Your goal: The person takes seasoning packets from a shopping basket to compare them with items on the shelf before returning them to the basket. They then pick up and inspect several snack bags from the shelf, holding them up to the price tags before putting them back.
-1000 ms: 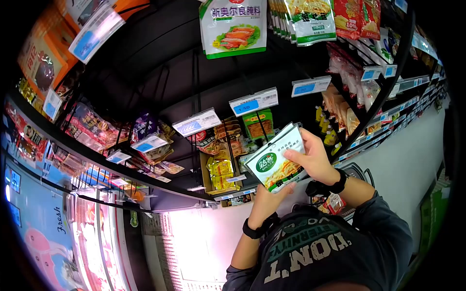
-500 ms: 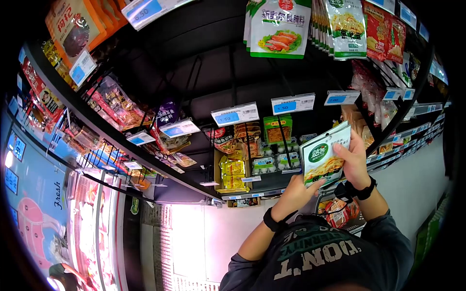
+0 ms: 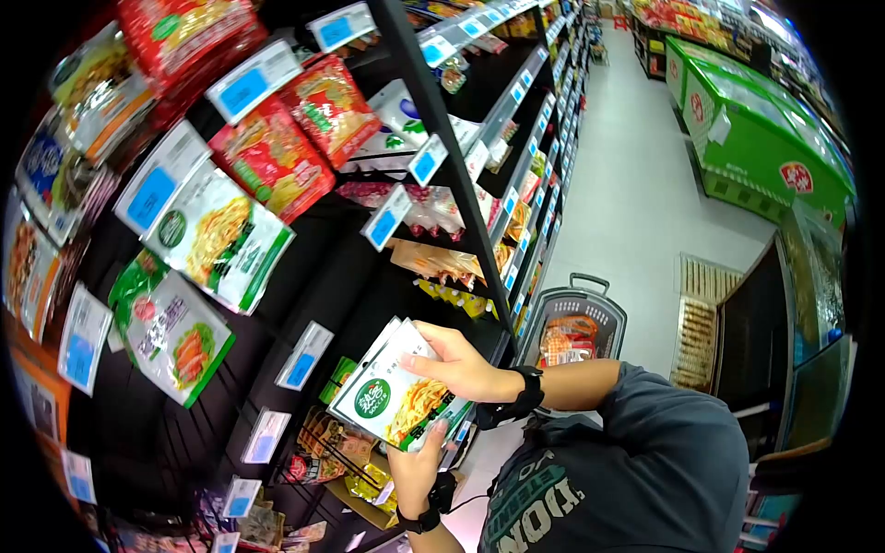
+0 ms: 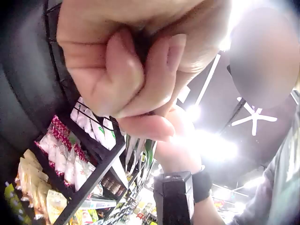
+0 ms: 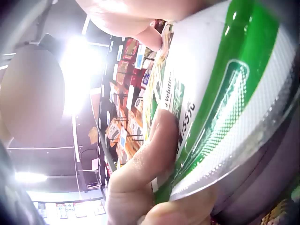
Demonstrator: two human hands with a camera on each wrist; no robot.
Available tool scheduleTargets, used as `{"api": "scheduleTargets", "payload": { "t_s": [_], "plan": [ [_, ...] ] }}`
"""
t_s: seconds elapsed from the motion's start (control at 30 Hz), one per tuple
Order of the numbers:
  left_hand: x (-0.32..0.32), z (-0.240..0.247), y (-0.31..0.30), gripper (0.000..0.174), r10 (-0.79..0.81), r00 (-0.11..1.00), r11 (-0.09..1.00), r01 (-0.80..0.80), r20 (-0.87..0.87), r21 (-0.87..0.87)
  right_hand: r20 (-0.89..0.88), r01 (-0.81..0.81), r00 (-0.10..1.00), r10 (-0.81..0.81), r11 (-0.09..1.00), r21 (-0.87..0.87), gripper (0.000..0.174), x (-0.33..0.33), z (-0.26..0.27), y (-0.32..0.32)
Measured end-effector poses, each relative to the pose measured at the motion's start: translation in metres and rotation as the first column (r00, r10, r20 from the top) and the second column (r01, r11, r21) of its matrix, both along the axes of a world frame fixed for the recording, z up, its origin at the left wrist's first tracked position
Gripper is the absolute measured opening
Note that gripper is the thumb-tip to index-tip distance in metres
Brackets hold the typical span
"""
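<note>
**Item 1: stack of packets** [image 3: 392, 404]. Flat white-and-green pouches. The front one is showing a round green logo and a picture of noodles. Several edges are fanning at the upper rim (the exact count cannot be told). The stack is hanging tilted between 2 hands, just in front of the black shelving [image 3: 458, 175].

**Item 2: right hand** [image 3: 458, 369]. It is clamping the stack from above, with one finger stretching across the printed face and the rest of the hand covering the upper corner. A black wristband [image 3: 525, 398] is sitting on its wrist, with a dark sleeve [image 3: 645, 415] behind that. In the right wrist view a finger is pressing on the front pouch beside its green border.

**Item 3: left hand** [image 3: 415, 465]. It is gripping the stack from beneath, fingertips curling over the lower edge. The left wrist view is showing those fingers tightly curled, though the pouches are mostly hidden there.

**Item 4: surroundings.**
- Up and away from the grip, matching noodle pouches [image 3: 221, 241] are hanging on the shelving. Red pouches [image 3: 277, 161] are hanging above them, with blue-and-white price tags [image 3: 152, 198] alongside.
- Beyond the right wrist, a grey shopping basket [image 3: 573, 324] is standing on the pale floor [image 3: 636, 203], holding red-wrapped goods.
- Well apart from the grip, across the aisle, a green chest freezer [image 3: 765, 129] is standing.
</note>
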State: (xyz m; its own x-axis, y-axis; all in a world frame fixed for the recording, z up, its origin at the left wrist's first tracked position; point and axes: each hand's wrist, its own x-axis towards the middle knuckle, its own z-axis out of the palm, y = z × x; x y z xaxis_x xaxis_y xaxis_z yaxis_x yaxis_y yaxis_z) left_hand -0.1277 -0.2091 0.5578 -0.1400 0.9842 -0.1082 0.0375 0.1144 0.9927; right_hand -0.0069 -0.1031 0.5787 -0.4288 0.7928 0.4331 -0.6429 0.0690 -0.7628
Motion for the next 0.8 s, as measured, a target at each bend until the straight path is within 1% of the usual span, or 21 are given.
{"api": "scheduleTargets", "payload": {
  "t_s": [0.03,0.1,0.17,0.2,0.23,0.27,0.3,0.33,0.37,0.4,0.43,0.47,0.53,0.57,0.6,0.63,0.67,0.7,0.73,0.77,0.8],
  "plan": [
    [0.003,0.003,0.007,0.031,-0.014,1.000,1.000,0.014,-0.016,-0.013,-0.030,0.025,0.999,-0.025,0.999,-0.020,0.023,0.007,-0.003,0.004],
    [0.009,0.005,0.019,0.026,-0.070,0.997,0.997,0.069,-0.029,-0.023,-0.094,-0.025,0.995,0.015,0.995,-0.100,0.020,0.021,-0.009,0.011],
    [0.008,0.015,0.015,0.026,-0.096,0.991,0.994,0.091,-0.093,-0.062,-0.108,-0.010,0.994,-0.010,0.983,-0.186,0.018,0.030,-0.008,0.012],
    [0.002,0.022,0.011,0.030,-0.201,0.921,0.978,0.209,-0.334,-0.013,-0.106,-0.004,0.994,-0.014,0.986,-0.169,0.017,0.032,-0.012,0.016],
    [-0.006,0.030,0.007,0.034,-0.276,0.784,0.941,0.339,-0.556,0.011,-0.103,0.004,0.994,-0.019,0.989,-0.145,0.017,0.034,-0.015,0.019],
    [-0.015,0.043,0.000,0.041,-0.312,0.800,0.944,0.321,-0.512,-0.075,-0.118,0.001,0.993,-0.019,0.988,-0.152,0.017,0.037,-0.013,0.022],
    [-0.017,0.066,-0.004,0.043,-0.289,0.797,0.952,0.300,-0.530,-0.069,-0.097,0.062,0.993,-0.072,0.992,-0.109,0.016,0.040,-0.007,0.024],
    [-0.016,0.085,-0.009,0.038,-0.166,0.859,0.963,0.247,-0.485,0.108,-0.075,0.118,0.990,-0.122,0.991,-0.064,0.016,0.043,-0.004,0.025],
    [-0.013,0.122,-0.010,0.035,-0.167,0.828,0.966,0.246,-0.535,0.078,-0.083,0.110,0.990,-0.116,0.992,-0.066,0.016,0.045,-0.003,0.030],
    [0.001,0.154,-0.018,0.026,-0.043,0.813,0.974,0.163,-0.581,0.156,-0.057,0.111,0.992,-0.114,0.993,-0.046,0.016,0.045,-0.003,0.033],
    [0.001,0.171,-0.018,0.028,0.068,0.755,0.930,0.189,-0.653,0.315,-0.031,0.114,0.993,-0.115,0.993,-0.019,0.016,0.043,-0.002,0.034],
    [0.005,0.188,-0.012,0.028,0.193,0.672,0.893,0.181,-0.715,0.411,-0.067,0.099,0.993,-0.100,0.995,-0.026,0.016,0.040,0.001,0.034],
    [-0.014,0.206,0.008,0.035,0.342,0.496,0.860,0.176,-0.798,0.478,-0.093,0.059,0.994,-0.061,0.998,-0.020,0.015,0.032,0.009,0.036],
    [-0.021,0.216,0.015,0.031,0.325,0.485,0.868,0.188,-0.812,0.459,-0.111,0.029,0.993,-0.031,0.999,-0.020,0.015,0.028,0.012,0.037],
    [-0.022,0.224,0.024,0.030,0.433,0.395,0.822,0.195,-0.810,0.534,-0.120,0.018,0.993,-0.019,1.000,-0.008,0.014,0.022,0.014,0.037],
    [-0.023,0.232,0.035,0.030,0.533,0.302,0.769,0.218,-0.791,0.601,-0.081,-0.033,0.996,0.033,0.999,0.000,0.016,0.019,0.016,0.037],
    [-0.025,0.241,0.043,0.030,0.655,0.084,0.705,0.290,-0.751,0.648,-0.088,-0.040,0.995,0.042,0.999,0.018,0.015,0.013,0.018,0.037],
    [-0.025,0.250,0.052,0.030,0.751,-0.123,0.641,0.374,-0.649,0.671,-0.091,-0.046,0.995,0.049,0.998,0.036,0.015,0.008,0.020,0.037],
    [-0.025,0.259,0.061,0.041,0.777,-0.143,0.612,0.401,-0.613,0.682,-0.112,-0.072,0.991,0.075,0.997,0.029,0.015,0.003,0.025,0.035],
    [-0.028,0.268,0.071,0.041,0.777,-0.143,0.611,0.404,-0.613,0.681,-0.118,-0.091,0.989,0.094,0.995,0.034,0.015,-0.001,0.028,0.035],
    [-0.032,0.275,0.082,0.050,0.795,-0.224,0.600,0.434,-0.564,0.672,-0.162,-0.079,0.984,0.079,0.997,0.007,0.014,-0.007,0.033,0.033]
  ]
}}
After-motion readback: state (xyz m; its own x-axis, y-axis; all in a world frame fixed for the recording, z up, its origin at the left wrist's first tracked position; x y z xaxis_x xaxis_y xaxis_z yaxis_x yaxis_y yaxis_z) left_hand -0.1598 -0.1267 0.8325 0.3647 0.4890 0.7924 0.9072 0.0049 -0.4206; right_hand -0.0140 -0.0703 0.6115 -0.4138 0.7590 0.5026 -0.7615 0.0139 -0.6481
